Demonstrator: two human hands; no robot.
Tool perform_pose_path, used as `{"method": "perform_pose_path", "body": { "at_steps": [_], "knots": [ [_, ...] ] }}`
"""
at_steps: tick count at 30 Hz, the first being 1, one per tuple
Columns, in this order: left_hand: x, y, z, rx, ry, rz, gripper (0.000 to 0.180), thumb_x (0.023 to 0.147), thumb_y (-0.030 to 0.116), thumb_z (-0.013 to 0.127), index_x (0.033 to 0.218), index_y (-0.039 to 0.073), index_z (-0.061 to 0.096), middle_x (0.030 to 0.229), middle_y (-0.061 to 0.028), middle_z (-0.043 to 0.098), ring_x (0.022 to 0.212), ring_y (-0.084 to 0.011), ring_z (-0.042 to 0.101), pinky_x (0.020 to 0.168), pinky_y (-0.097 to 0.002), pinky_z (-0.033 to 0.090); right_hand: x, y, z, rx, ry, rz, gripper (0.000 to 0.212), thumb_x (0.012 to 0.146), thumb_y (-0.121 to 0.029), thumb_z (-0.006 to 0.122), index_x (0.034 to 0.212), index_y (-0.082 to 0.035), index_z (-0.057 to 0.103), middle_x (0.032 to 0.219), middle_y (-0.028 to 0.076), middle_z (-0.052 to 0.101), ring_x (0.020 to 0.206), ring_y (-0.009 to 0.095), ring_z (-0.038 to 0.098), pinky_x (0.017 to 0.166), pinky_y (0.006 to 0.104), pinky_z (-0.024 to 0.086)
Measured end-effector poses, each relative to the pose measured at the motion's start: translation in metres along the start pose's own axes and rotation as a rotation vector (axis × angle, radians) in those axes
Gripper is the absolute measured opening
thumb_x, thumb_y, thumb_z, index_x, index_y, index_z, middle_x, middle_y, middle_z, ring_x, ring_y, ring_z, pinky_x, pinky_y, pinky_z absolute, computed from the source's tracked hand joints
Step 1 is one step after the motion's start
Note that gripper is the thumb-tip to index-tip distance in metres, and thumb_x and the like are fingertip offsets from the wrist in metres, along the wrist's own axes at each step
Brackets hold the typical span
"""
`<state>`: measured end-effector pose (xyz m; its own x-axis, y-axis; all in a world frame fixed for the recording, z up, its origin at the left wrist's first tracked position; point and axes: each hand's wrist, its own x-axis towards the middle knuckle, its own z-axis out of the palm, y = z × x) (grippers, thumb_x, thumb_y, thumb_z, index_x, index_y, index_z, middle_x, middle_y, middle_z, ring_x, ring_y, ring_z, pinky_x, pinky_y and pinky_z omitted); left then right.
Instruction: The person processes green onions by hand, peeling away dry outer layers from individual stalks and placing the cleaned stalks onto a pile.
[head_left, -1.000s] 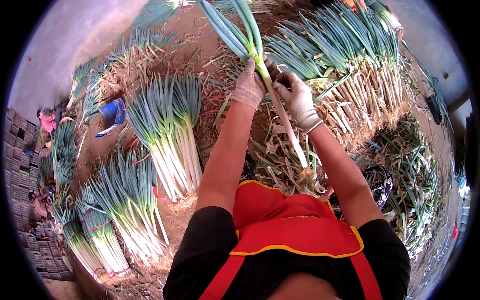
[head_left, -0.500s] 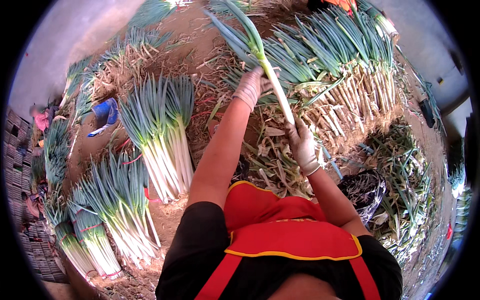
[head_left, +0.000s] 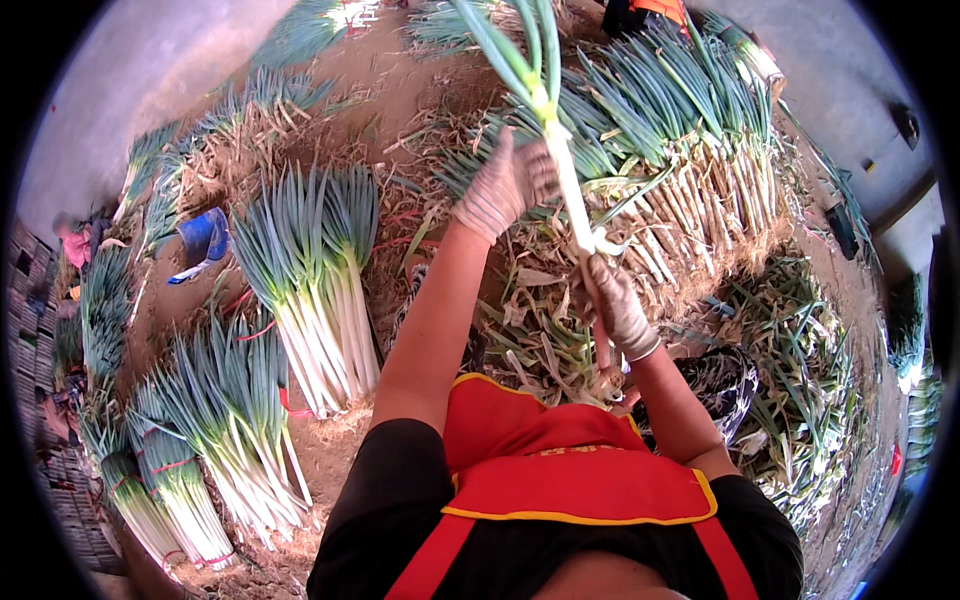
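Note:
My right hand [head_left: 618, 305], in a whitish glove, is closed around the lower part of a large green onion [head_left: 568, 185]. The stalk stands tilted, its green leaves pointing away and its root end coming down near my red apron. A loose flap of pale outer skin sticks out just above my right fingers. My gloved left hand [head_left: 508, 185] is open beside the white shaft, thumb up and fingers pointing toward it. Whether its fingertips touch the stalk I cannot tell.
A large row of untrimmed green onions [head_left: 705, 170] lies ahead on the right. Cleaned white-stemmed onions [head_left: 325, 300] lie at left, with tied bundles [head_left: 185, 490] beyond. Peeled leaf waste [head_left: 800, 370] covers the floor at right. A blue container [head_left: 205, 235] lies at far left.
My left hand has opened from the shaft and sits beside it. The onion stands more upright, its root end now showing below my right hand, and a flap of skin has come loose.

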<state>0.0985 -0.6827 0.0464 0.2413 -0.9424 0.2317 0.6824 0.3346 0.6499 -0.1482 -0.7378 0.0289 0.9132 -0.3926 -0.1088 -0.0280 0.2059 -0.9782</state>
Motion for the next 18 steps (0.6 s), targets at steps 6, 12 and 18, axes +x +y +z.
{"method": "perform_pose_path", "body": {
  "at_steps": [6, 12, 18],
  "knots": [
    [-0.004, -0.015, -0.02, -0.204, 0.1, 0.09, 0.045, 0.091, 0.025, 0.062, 0.127, 0.001, 0.048, 0.117, -0.0189, 0.059, 0.116, -0.0337, 0.055, 0.101, -0.0497, 0.046, 0.053, 0.022, 0.0, -0.576, 0.334, -0.249, 0.03, 0.089, -0.029, 0.066, 0.098, 0.0, 0.063, 0.074, 0.011, 0.064, 0.067, 0.021, 0.064, 0.061, 0.032, 0.051],
    [-0.001, -0.017, -0.026, -0.156, 0.308, 0.187, 0.035, 0.092, 0.021, 0.059, 0.122, 0.003, 0.052, 0.112, -0.0142, 0.061, 0.107, -0.0262, 0.057, 0.095, -0.0389, 0.047, 0.12, -0.04, 0.04, -1.017, 0.45, -0.846, 0.025, 0.074, -0.015, 0.073, 0.096, -0.006, 0.064, 0.103, 0.015, 0.061, 0.096, 0.032, 0.058, 0.083, 0.038, 0.048],
    [-0.009, 0.006, -0.043, -0.199, 0.413, 0.208, 0.04, 0.09, 0.027, 0.063, 0.12, 0.005, 0.049, 0.112, -0.0141, 0.058, 0.111, -0.0326, 0.056, 0.095, -0.0553, 0.047, 0.091, -0.015, 0.017, 0.253, -0.13, -0.322, 0.003, 0.092, -0.002, 0.056, 0.093, -0.004, 0.055, 0.093, 0.005, 0.061, 0.084, 0.014, 0.057, 0.081, 0.0261, 0.047]
  ]
}}
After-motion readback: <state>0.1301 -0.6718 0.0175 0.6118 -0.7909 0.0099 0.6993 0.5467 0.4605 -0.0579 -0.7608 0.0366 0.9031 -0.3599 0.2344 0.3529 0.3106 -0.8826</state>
